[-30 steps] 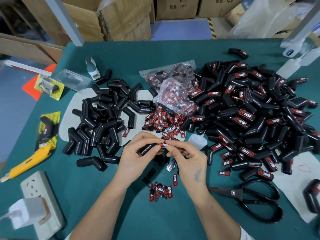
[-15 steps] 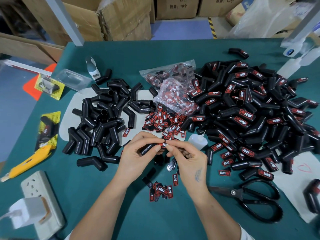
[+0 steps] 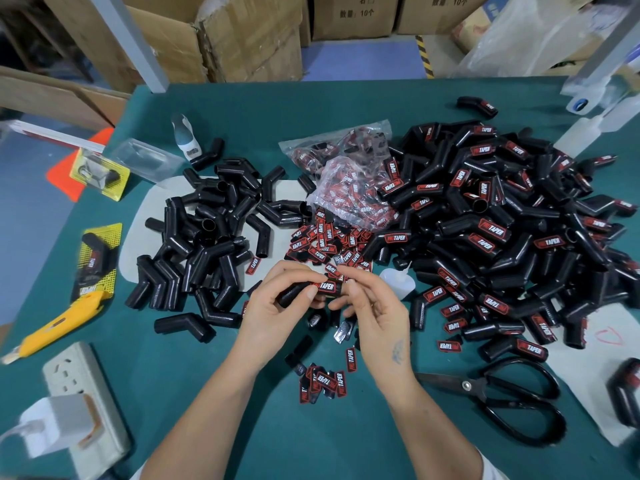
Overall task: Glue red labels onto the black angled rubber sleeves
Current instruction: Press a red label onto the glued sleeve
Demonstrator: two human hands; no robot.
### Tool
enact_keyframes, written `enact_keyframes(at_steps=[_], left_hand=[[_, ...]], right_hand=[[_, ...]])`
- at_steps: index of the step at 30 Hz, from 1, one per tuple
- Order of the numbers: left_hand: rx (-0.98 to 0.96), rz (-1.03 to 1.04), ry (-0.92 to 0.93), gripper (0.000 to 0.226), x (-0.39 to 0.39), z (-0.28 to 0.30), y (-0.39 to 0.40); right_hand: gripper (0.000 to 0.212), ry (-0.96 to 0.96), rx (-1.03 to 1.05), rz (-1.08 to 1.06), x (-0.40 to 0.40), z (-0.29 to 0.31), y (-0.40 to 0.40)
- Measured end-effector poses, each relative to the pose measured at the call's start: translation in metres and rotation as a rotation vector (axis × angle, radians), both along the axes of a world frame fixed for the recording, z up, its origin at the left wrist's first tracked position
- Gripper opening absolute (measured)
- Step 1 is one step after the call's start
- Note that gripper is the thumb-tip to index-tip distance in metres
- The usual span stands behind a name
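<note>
My left hand grips a black angled rubber sleeve that carries a red label on its right end. My right hand curls its thumb and fingertips round that labelled end. Unlabelled sleeves are heaped to the left on a white sheet. Labelled sleeves form a large heap on the right. Loose red labels lie just beyond my hands, and a few more labels lie between my forearms. A small clear glue bottle stands right of my right hand.
A plastic bag of labels lies behind the loose ones. Black scissors lie near right, a yellow utility knife and a power strip near left. Cardboard boxes stand beyond the green table.
My right fingers have lifted off the top of the sleeve, so the label now shows. The sleeve and my left hand have hardly moved.
</note>
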State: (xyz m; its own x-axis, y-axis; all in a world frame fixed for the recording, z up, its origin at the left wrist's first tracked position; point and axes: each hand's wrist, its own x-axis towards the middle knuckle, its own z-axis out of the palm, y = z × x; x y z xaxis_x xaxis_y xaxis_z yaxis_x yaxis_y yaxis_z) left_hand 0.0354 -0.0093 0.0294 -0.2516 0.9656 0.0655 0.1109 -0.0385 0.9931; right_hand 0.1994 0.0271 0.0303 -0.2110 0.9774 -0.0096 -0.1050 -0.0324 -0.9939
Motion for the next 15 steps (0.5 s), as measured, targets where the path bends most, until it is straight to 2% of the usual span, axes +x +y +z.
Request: enact_keyframes(at_steps=[8,15], left_hand=[[0.044,0.059,0.06,0.015,0.0015,0.001,0.0004],[0.065,0.026,0.127,0.013,0.0004,0.0004,-0.0003]], right_hand=[[0.028,0.005,-0.023,0.063,-0.0032,0.0006,-0.0015],[0.025,0.027,-0.042,0.054,-0.0028,-0.0001,-0.0014]])
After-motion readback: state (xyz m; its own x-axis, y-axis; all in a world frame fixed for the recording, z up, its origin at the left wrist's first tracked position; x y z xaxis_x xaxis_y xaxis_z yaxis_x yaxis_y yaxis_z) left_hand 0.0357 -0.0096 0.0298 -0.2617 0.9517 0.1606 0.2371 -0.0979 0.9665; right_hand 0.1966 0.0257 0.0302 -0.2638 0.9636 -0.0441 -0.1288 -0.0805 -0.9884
